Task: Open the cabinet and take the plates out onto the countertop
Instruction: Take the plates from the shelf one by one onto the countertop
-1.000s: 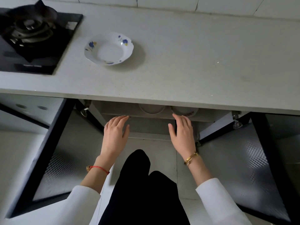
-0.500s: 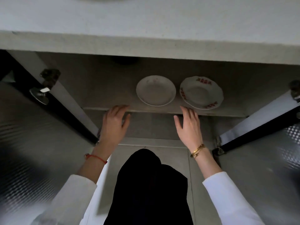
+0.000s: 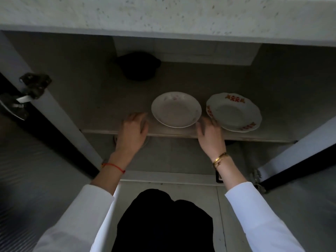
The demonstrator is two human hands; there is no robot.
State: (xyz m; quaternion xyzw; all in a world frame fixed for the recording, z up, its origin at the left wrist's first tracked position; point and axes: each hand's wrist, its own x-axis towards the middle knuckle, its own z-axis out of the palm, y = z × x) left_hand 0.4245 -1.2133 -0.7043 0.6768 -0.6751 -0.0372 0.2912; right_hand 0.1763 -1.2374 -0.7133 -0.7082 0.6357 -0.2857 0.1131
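Both hands have been carried forward onto the shelf [image 3: 181,132] edge. Left hand [image 3: 133,131], empty with fingers spread, is set at 9 o'clock of the plain plate [image 3: 176,109]; right hand [image 3: 209,133], likewise open and empty, lies between it and the red-patterned plate [image 3: 234,112]. Clear shelf is left behind, up to a dark pot [image 3: 139,66] at 11 o'clock.

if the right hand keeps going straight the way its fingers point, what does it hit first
Most likely the red-patterned plate: the right hand points up the shelf at that plate's near-left rim. The plain plate lies just left. Motion blur hides any contact.
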